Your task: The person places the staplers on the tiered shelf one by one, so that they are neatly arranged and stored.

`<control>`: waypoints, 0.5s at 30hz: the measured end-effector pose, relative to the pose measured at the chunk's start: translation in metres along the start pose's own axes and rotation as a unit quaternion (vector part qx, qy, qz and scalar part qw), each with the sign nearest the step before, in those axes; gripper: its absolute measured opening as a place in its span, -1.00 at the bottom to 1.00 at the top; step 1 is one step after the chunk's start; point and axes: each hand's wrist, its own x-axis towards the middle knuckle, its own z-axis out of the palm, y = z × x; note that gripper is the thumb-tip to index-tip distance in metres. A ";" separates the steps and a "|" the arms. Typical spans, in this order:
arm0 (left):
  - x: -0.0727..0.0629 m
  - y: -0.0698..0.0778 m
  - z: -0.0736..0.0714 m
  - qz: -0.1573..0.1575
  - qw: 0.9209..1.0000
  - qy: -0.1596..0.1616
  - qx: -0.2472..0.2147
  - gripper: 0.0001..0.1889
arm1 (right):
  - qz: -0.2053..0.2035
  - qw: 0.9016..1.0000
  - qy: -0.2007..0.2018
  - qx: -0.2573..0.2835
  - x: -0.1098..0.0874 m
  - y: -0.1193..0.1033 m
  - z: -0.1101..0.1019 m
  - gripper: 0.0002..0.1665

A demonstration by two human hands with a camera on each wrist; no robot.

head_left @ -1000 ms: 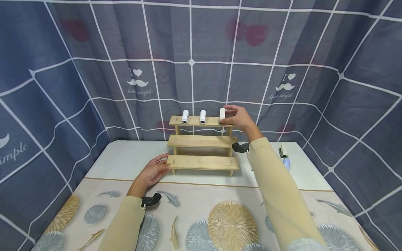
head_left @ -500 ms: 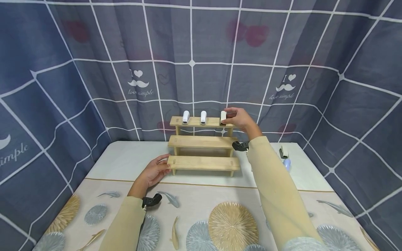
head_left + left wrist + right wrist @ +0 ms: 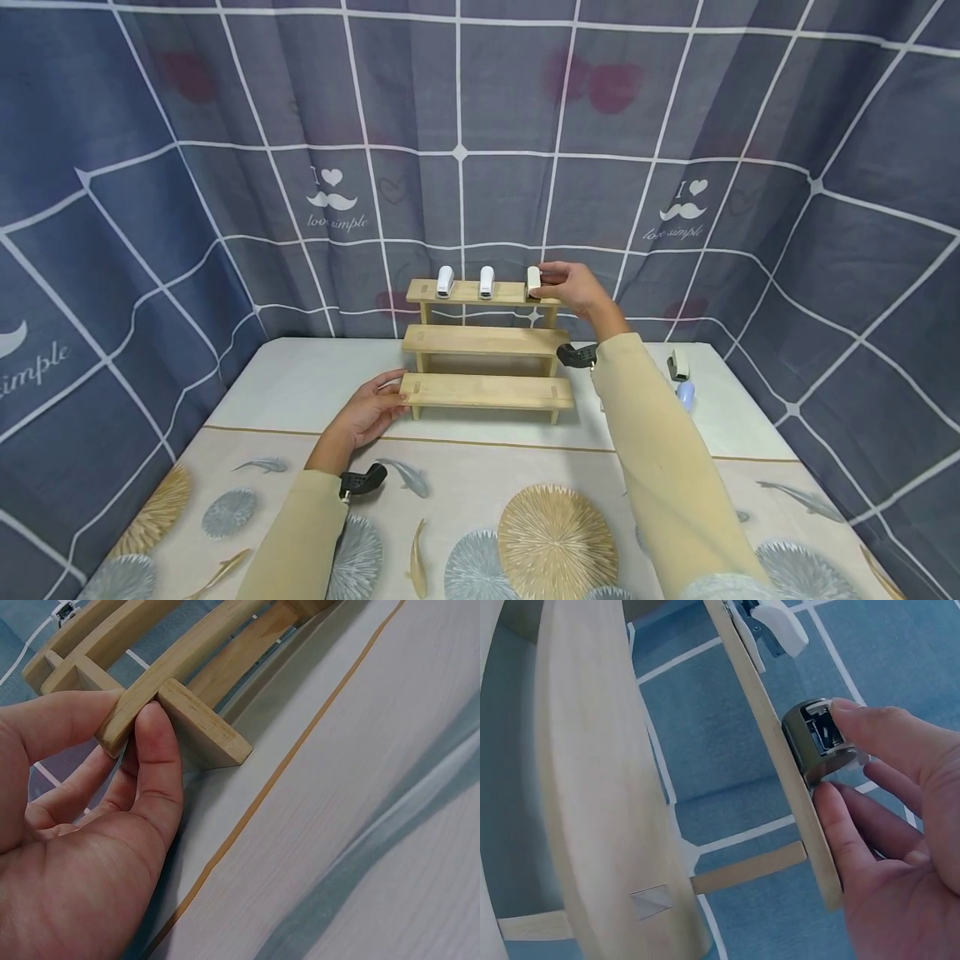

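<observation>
A cream-topped stapler (image 3: pixel 533 281) with a dark green base stands at the right end of the top plank of a three-tier wooden shelf (image 3: pixel 483 340). My right hand (image 3: pixel 574 288) pinches it; in the right wrist view the thumb lies at the front of the stapler (image 3: pixel 808 742) and a finger sits low beside it. Two white staplers, the left one (image 3: pixel 445 282) and the middle one (image 3: pixel 486 282), share that plank. With thumb and fingers my left hand (image 3: pixel 366 411) grips the left end of the lowest plank (image 3: pixel 131 712).
On the white tabletop to the right lie another cream and dark green stapler (image 3: pixel 678 365) and a light blue object (image 3: pixel 686 395). Something small is mostly hidden behind the right sleeve (image 3: pixel 660 433). A checked curtain (image 3: pixel 495 192) hangs close behind the shelf.
The cream stapler in my right hand has come down slightly onto the top plank and stays there over the last half second. My left hand keeps its grip on the shelf.
</observation>
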 end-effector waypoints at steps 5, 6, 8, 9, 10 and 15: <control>0.000 0.000 0.000 -0.001 1.000 -0.005 -0.004 -0.26 | -0.031 0.999 0.028 0.006 -0.006 0.008 0.000 -0.21; 0.000 0.000 0.000 -0.001 1.000 -0.005 -0.005 -0.26 | -0.038 0.999 0.035 0.014 -0.008 0.010 0.000 -0.21; -0.001 0.001 0.000 -0.002 1.000 -0.004 -0.004 -0.26 | -0.052 0.997 0.048 0.030 -0.012 0.015 0.000 -0.23; -0.001 0.001 0.001 -0.002 1.000 -0.003 -0.003 -0.26 | -0.059 0.996 0.056 0.038 -0.014 0.016 0.000 -0.23; -0.001 0.001 0.001 -0.003 1.000 -0.002 -0.001 -0.26 | -0.066 0.995 0.063 0.043 -0.017 0.018 0.000 -0.23; -0.002 0.001 0.002 -0.003 1.000 0.004 0.007 -0.26 | -0.097 0.988 0.095 0.075 -0.031 0.027 0.001 -0.27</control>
